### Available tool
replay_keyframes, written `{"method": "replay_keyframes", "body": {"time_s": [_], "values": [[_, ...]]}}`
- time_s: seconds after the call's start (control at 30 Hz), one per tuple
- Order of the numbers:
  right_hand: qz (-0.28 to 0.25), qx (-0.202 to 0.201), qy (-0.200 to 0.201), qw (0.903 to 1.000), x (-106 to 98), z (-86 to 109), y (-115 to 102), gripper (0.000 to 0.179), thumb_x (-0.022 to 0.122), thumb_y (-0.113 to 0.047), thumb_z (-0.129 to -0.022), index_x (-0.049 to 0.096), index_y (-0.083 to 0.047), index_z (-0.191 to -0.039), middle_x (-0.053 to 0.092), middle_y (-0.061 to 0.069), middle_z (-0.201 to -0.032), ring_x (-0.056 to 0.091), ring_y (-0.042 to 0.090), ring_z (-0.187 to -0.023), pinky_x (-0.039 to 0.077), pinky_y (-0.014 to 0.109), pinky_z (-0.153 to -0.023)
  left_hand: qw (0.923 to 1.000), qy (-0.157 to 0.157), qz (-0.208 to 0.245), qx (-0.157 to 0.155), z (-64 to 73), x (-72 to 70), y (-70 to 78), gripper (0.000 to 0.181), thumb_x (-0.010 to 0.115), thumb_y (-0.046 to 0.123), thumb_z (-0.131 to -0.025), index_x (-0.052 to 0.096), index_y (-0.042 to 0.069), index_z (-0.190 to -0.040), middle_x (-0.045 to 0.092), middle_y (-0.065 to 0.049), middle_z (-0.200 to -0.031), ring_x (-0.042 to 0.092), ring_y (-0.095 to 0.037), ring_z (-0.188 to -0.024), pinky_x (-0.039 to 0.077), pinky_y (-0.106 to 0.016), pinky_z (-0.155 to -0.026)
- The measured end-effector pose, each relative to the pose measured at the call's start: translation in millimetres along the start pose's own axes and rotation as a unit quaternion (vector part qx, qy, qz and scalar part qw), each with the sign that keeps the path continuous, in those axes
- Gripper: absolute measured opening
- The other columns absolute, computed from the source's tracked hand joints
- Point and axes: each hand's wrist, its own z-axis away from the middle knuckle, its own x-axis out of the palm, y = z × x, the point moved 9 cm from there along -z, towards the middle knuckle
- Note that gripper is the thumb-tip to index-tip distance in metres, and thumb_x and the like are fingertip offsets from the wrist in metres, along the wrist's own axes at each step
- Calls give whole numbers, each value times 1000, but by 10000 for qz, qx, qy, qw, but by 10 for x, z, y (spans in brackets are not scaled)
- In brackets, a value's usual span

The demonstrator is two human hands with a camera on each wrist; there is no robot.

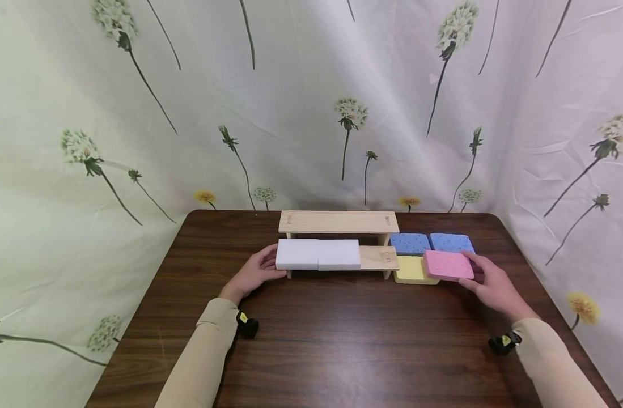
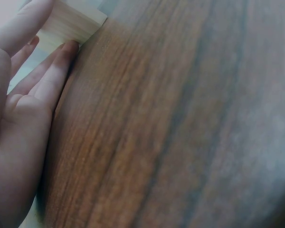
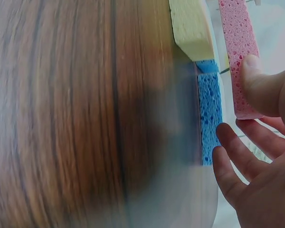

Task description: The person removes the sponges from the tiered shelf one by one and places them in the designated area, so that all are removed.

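Holds the pink sponge (image 1: 449, 265) in the right hand (image 1: 492, 286), pinching its right end between thumb on the near side and fingertip toward the far side. Spreads the lower fingers of that hand loosely below the sponge, as seen from the right wrist. Carries the sponge raised and level, just left of the right palm and well to the right of the left hand (image 1: 255, 273). In the head view, covers with it part of the yellow sponge (image 1: 410, 270) and the near edge of the right blue sponge (image 1: 451, 242); from the right wrist, shows a gap above both.

With the left hand, touches the left end of the front wooden shelf (image 1: 378, 258), fingers fairly straight and thumb set apart, grasping nothing fully. Nearest to those fingers, on the shelf, sits the left white block (image 1: 297, 254), against the right white block (image 1: 339, 254). Behind stands the back wooden shelf (image 1: 339, 221); beside its right end lies the left blue sponge (image 1: 409, 243).
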Motion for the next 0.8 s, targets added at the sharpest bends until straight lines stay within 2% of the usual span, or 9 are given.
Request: {"method": "replay_keyframes", "body": {"time_s": [0.27, 0.43, 0.8], "values": [[112, 8, 151, 9998, -105, 67, 126, 75, 76, -10, -96, 36, 8, -157, 46, 38, -147, 56, 54, -124, 50, 69, -100, 10000, -1, -14, -10, 10, 3, 0, 83, 81, 4, -93, 34, 2, -162, 46, -25, -156, 48, -40, -144, 49, -28, -110], [156, 163, 166, 9996, -146, 88, 225, 75, 75, -11, -97, 35, 9, -157, 43, 40, -149, 52, 56, -127, 46, 72, -103, 10000, 4, -13, 16, 7, -3, 6, 83, 81, 4, -92, 34, 1, -161, 46, -25, -156, 48, -40, -144, 49, -28, -110], [217, 580, -70, 9981, -140, 119, 383, 78, 73, -14, -98, 29, 10, -158, 35, 44, -154, 38, 61, -137, 37, 76, -107, 10000, 18, -31, -15, 12, -4, -6, 85, 81, 5, -93, 32, 1, -162, 44, -26, -157, 47, -40, -144, 49, -30, -111]]}}
